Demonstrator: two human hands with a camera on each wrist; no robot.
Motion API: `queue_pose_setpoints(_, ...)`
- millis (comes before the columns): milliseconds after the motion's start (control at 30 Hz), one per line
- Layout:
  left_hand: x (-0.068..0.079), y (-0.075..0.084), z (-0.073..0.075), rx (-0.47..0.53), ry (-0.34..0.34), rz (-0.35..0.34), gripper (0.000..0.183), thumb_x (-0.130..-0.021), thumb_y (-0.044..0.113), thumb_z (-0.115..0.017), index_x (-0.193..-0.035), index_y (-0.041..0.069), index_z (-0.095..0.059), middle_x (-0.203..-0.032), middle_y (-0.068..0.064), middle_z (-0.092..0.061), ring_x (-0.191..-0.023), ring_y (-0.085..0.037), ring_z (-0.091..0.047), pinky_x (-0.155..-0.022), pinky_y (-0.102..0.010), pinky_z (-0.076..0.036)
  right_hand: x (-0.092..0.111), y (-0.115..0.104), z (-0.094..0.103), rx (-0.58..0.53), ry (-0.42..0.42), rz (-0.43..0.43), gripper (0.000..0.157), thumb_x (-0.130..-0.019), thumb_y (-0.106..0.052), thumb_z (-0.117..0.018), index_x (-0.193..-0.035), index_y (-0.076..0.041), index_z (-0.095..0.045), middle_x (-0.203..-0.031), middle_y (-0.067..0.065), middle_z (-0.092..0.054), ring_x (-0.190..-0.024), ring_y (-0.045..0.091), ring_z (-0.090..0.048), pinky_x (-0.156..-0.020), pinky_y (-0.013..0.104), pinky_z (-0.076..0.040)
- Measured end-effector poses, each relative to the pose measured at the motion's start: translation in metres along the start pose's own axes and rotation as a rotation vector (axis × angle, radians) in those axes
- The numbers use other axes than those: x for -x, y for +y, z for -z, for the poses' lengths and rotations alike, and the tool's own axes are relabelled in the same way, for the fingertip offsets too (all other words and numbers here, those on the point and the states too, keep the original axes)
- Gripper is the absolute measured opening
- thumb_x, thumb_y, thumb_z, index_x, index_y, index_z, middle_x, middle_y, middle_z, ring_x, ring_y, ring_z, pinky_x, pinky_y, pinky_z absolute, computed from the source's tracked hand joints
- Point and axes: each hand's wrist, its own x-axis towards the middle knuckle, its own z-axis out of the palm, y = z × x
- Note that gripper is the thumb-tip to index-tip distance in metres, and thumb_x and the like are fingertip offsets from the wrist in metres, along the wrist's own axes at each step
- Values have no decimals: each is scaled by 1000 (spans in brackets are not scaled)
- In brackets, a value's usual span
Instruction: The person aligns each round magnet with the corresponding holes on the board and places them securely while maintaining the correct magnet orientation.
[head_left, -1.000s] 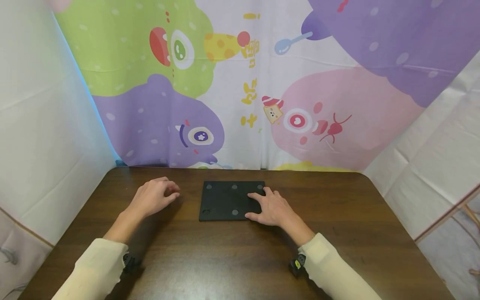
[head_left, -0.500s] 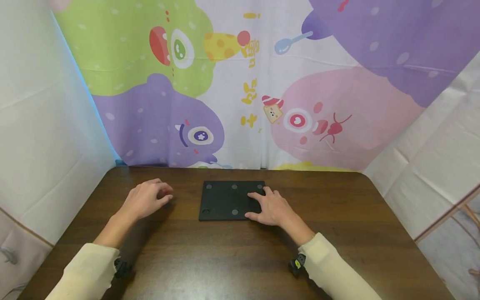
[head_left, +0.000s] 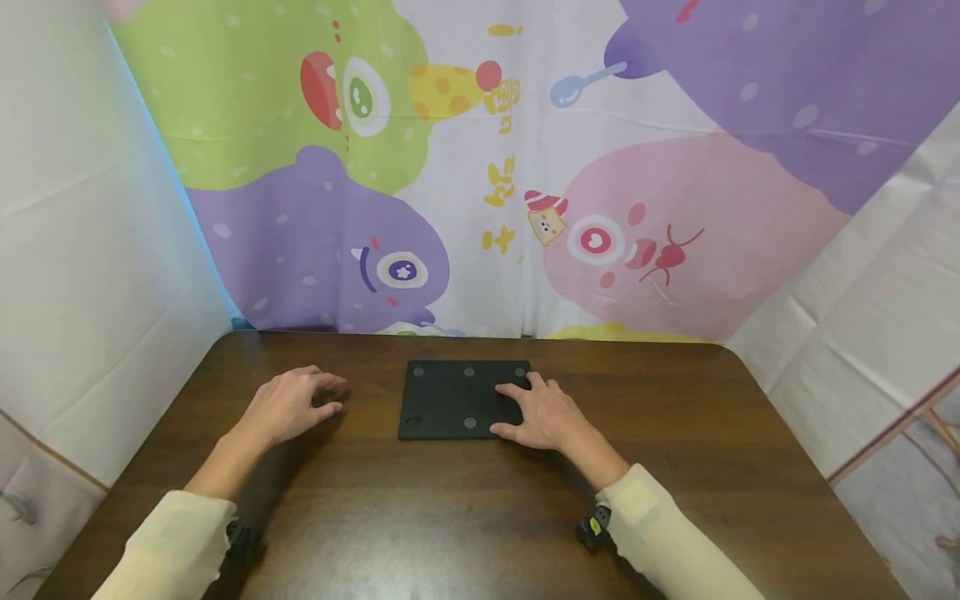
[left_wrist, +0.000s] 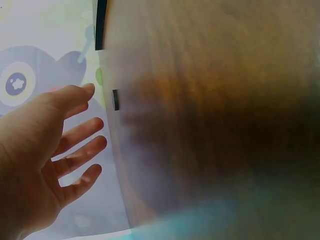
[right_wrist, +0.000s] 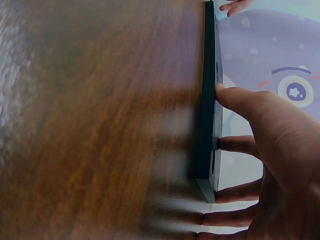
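Observation:
A flat black rectangular plate (head_left: 450, 400) lies on the table, with several grey round spots and one darker ring at its near left corner. My right hand (head_left: 553, 417) rests on the plate's right end. In the right wrist view, the thumb (right_wrist: 240, 99) and a couple of fingertips touch its upper face, while the other fingers reach past the edge. My left hand (head_left: 288, 406) hovers left of the plate, fingers loosely spread and thumb apart from them. Just beyond those fingertips, the left wrist view shows a small dark piece (left_wrist: 115, 100) on the table, mostly hidden in the head view.
The brown wooden table (head_left: 465, 508) extends all round the plate. Behind it hangs a curtain (head_left: 480, 292) with cartoon monsters, and white cloth panels (head_left: 97, 267) close in both sides. Each cream sleeve carries a small black camera (head_left: 595, 528) near the cuff.
My left hand has drawn a little to the left, away from the plate, and its fingers and thumb have spread apart. The right hand and plate have stayed in place.

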Motion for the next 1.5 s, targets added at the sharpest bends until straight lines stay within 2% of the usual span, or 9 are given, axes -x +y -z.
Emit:
queue_pose_setpoints(233, 2, -2, -3, -4, -16, -7, 39, -95, 29, -91, -130, 12, -84, -116, -9, -83, -101, -35, -80, -76, -53, -64, -25, 32, -35, 3, 66, 41, 81, -95, -80, -71, -161, -34, -62, -166, 31, -53, -135, 55, -64, -103, 73, -60)
queue_pose_setpoints(333, 3, -2, -4, -6, -18, -8, 39, -94, 28, -92, -129, 14, -84, -110, -5, -81, -96, -31, -79, -74, -51, -63, -21, 26, -27, 0, 53, 35, 80, -96, -76, -74, -161, -32, -63, -166, 32, -52, -136, 55, -63, -104, 72, -59)
queue_pose_setpoints(467, 3, -2, -5, -18, -22, -15, 38, -93, 27, -93, -127, 15, -85, -103, -1, -78, -90, -23, -74, -70, -46, -60, -6, 6, -5, -2, 21, 19, 75, -99, -65, -77, -162, -27, -62, -168, 33, -50, -140, 55, -61, -110, 71, -58)
queue_pose_setpoints(567, 2, -2, -6, -23, -19, -24, 36, -92, 26, -94, -125, 14, -85, -99, 1, -76, -88, -21, -72, -69, -45, -59, -1, 0, 0, 1, 6, 6, 74, -101, -63, -76, -163, -26, -61, -170, 33, -48, -143, 54, -60, -113, 69, -58)
queue_pose_setpoints(700, 0, 0, -8, -22, -21, -29, 32, -93, 23, -93, -123, 13, -86, -96, 3, -74, -89, -20, -72, -72, -46, -60, -1, 0, 0, 3, 5, 6, 73, -102, -62, -75, -163, -26, -61, -170, 33, -48, -143, 55, -60, -113, 70, -57)
queue_pose_setpoints(933, 0, 1, -8, -29, -46, -26, 27, -94, 19, -92, -119, 12, -87, -94, 3, -74, -93, -22, -74, -75, -45, -60, -7, 10, -8, 3, 40, 47, 78, -98, -73, -72, -161, -29, -62, -167, 32, -52, -136, 53, -63, -104, 74, -59)
queue_pose_setpoints(1133, -1, -5, -7, 4, -53, -37, 22, -92, 20, -94, -113, 15, -89, -97, 2, -80, -99, -27, -80, -76, -49, -63, -8, 10, -8, -30, 12, 25, 76, -99, -66, -75, -162, -26, -62, -169, 33, -49, -141, 55, -60, -110, 73, -57)
queue_pose_setpoints(1367, -15, -36, -39, -48, -14, -57, 18, -89, 22, -97, -105, 23, -89, -94, 5, -79, -93, -22, -78, -72, -52, -61, -7, 12, -10, -15, 23, 31, 78, -99, -71, -73, -162, -28, -62, -168, 33, -50, -139, 55, -61, -108, 74, -57)
queue_pose_setpoints(1500, -12, -23, -27, -12, -45, -38, 15, -90, 20, -95, -102, 22, -88, -95, 3, -79, -94, -23, -78, -75, -52, -63, -4, 7, -5, -24, 7, 16, 76, -100, -66, -75, -163, -26, -61, -169, 33, -49, -141, 56, -60, -111, 73, -57)
